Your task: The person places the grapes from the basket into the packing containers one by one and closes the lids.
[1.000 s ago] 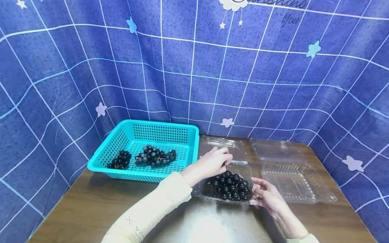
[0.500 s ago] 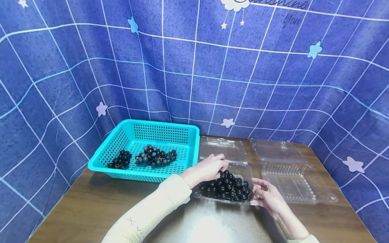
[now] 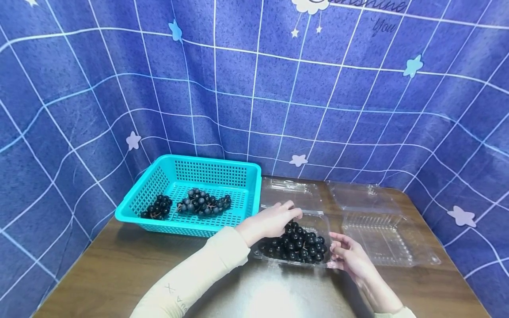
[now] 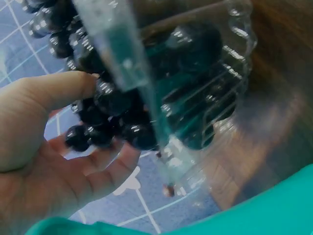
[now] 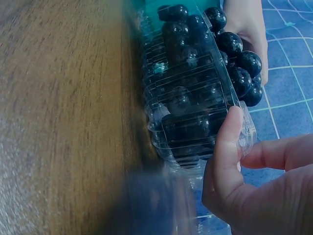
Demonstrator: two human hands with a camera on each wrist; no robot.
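Observation:
Dark grapes (image 3: 300,243) fill a clear plastic clamshell box (image 3: 274,261), heaped above its rim in the wrist views. From the left, my left hand (image 3: 274,219) reaches over the box and grips part of the grape bunch (image 4: 117,105), thumb on one side and fingers curled on the other. My right hand (image 3: 350,256) pinches the right edge of the box, with the rim (image 5: 247,129) between thumb and fingers in the right wrist view. The grapes under my left palm are hidden in the head view.
A turquoise basket (image 3: 187,229) at the left holds a small grape bunch (image 3: 157,206) and a larger grape bunch (image 3: 203,203). The box's raised lid (image 3: 292,192) lies behind it. A second open clamshell box (image 3: 379,240) stands at the right. A blue curtain (image 3: 254,97) surrounds the wooden table (image 3: 119,274).
My left hand has come down and slightly left onto the grapes, and the bunch has shifted left within the box. My right hand has stayed at the box's edge.

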